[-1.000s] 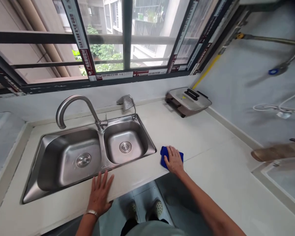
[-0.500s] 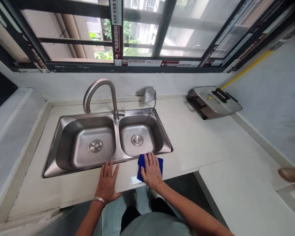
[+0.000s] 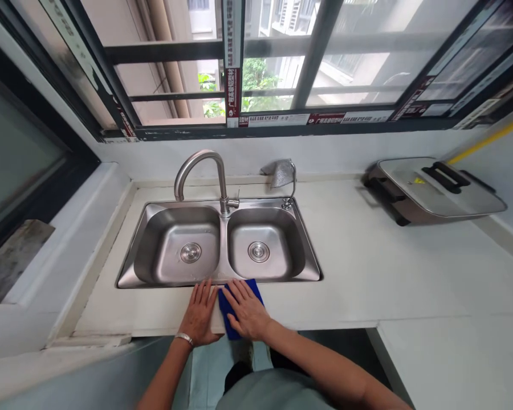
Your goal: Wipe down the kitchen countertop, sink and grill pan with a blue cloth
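Observation:
A folded blue cloth [image 3: 256, 289] lies on the white countertop at the front edge of the double steel sink [image 3: 224, 273]. My right hand [image 3: 247, 310] presses flat on the cloth, fingers extended and slightly apart, covering much of it. Just left of the cloth, my left hand [image 3: 200, 319] rests on the counter edge with its fingers stretched out and its thumb pointing right; it holds nothing. A metal band circles the left wrist. Both fingertips groups are close to the sink's front rim.
Behind the sink's middle rises a curved faucet [image 3: 220, 171]. A thin bent spout [image 3: 294, 182] with a grey wrap stands at the back right. An electric pan with a glass lid [image 3: 444, 191] sits on the right counter [image 3: 367, 273], below a window.
My right hand and the blue cloth have moved left along the counter, close to my left hand. The camera view has shifted, showing more of the left wall.

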Demonstrator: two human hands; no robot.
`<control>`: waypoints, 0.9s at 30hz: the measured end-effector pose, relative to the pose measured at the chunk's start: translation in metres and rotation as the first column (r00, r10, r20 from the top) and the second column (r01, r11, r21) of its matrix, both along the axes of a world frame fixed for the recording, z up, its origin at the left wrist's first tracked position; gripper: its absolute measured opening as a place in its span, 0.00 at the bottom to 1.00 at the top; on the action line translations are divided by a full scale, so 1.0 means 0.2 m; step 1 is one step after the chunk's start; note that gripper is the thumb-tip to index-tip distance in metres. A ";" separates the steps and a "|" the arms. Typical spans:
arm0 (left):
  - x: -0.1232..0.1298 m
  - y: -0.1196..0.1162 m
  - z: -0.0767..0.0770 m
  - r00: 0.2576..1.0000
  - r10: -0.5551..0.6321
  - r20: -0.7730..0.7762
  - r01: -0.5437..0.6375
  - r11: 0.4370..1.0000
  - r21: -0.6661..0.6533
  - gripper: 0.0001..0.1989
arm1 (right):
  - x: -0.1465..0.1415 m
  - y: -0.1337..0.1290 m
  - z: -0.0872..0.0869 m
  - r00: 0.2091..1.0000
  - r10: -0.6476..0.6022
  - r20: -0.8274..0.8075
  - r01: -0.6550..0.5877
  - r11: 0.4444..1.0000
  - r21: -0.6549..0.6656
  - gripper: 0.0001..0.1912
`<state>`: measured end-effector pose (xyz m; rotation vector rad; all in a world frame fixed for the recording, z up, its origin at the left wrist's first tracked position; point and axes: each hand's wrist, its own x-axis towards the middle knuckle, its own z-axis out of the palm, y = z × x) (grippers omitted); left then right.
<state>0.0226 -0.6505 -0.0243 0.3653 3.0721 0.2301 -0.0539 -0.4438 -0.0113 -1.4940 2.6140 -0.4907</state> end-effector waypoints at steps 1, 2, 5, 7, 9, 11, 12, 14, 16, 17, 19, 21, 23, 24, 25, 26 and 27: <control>0.00 0.00 0.00 1.000 0.000 -0.002 0.000 1.000 -0.005 0.60 | -0.03 0.09 0.00 0.999 0.044 0.004 -0.044 0.999 0.004 0.42; 0.00 0.00 0.00 1.000 -0.001 -0.007 0.001 1.000 -0.008 0.60 | -0.06 0.18 0.01 0.997 0.082 0.007 -0.082 0.997 0.009 0.42; 0.00 -0.01 0.00 1.000 -0.006 -0.027 0.006 1.000 -0.008 0.60 | -0.14 0.49 0.02 0.991 0.130 -0.001 -0.130 0.991 0.031 0.43; 0.00 -0.01 0.00 1.000 -0.007 -0.030 0.007 1.000 0.000 0.60 | -0.19 0.69 0.04 0.989 0.144 -0.020 -0.143 0.989 0.048 0.42; 0.01 -0.01 0.00 1.000 -0.006 -0.019 0.006 1.000 0.014 0.60 | -0.23 0.86 0.05 0.985 0.171 -0.037 -0.168 0.984 0.067 0.41; 0.01 0.00 0.00 1.000 -0.003 0.001 0.003 1.000 0.025 0.61 | -0.26 0.99 0.04 0.977 0.206 -0.050 -0.201 0.975 0.093 0.41; 0.01 0.00 0.00 1.000 -0.001 0.012 0.000 1.000 0.028 0.61 | -0.26 1.02 0.04 0.975 0.216 -0.059 -0.209 0.972 0.108 0.42; 0.01 0.01 0.00 0.999 0.007 0.035 -0.008 0.999 0.032 0.62 | -0.26 1.03 0.02 0.975 0.203 -0.087 -0.190 0.973 0.131 0.43; 0.02 0.01 -0.01 0.998 0.018 0.060 -0.020 0.999 0.033 0.62 | -0.24 0.97 0.00 0.979 0.166 -0.122 -0.149 0.979 0.138 0.44; 0.02 0.01 -0.01 0.997 0.022 0.073 -0.024 0.999 0.034 0.62 | -0.23 0.91 0.00 0.979 0.156 -0.134 -0.138 0.981 0.136 0.45; 0.02 0.01 -0.02 0.995 0.024 0.096 -0.028 0.999 0.036 0.63 | -0.22 0.77 -0.01 0.975 0.170 -0.140 -0.153 0.980 0.124 0.45; 0.02 0.01 -0.02 0.993 0.017 0.113 -0.022 0.999 0.040 0.63 | -0.21 0.61 -0.01 0.971 0.200 -0.132 -0.188 0.978 0.095 0.45; 0.02 0.01 0.00 0.992 0.010 0.127 -0.016 0.999 0.046 0.62 | -0.20 0.45 -0.02 0.970 0.213 -0.114 -0.210 0.977 0.045 0.44; 0.02 0.01 0.01 0.991 0.008 0.136 -0.014 0.999 0.048 0.62 | -0.20 0.38 -0.02 0.972 0.214 -0.101 -0.213 0.977 0.018 0.44; 0.01 0.02 0.03 0.989 0.009 0.145 -0.016 0.999 0.048 0.62 | -0.19 0.32 -0.02 0.974 0.211 -0.086 -0.212 0.977 -0.005 0.44; 0.01 0.02 0.04 0.988 0.013 0.155 -0.020 0.999 0.047 0.62 | -0.19 0.26 -0.02 0.976 0.207 -0.071 -0.209 0.978 -0.024 0.44; 0.01 0.02 0.05 0.987 0.019 0.161 -0.026 0.999 0.045 0.62 | -0.18 0.20 -0.03 0.978 0.201 -0.056 -0.204 0.978 -0.038 0.43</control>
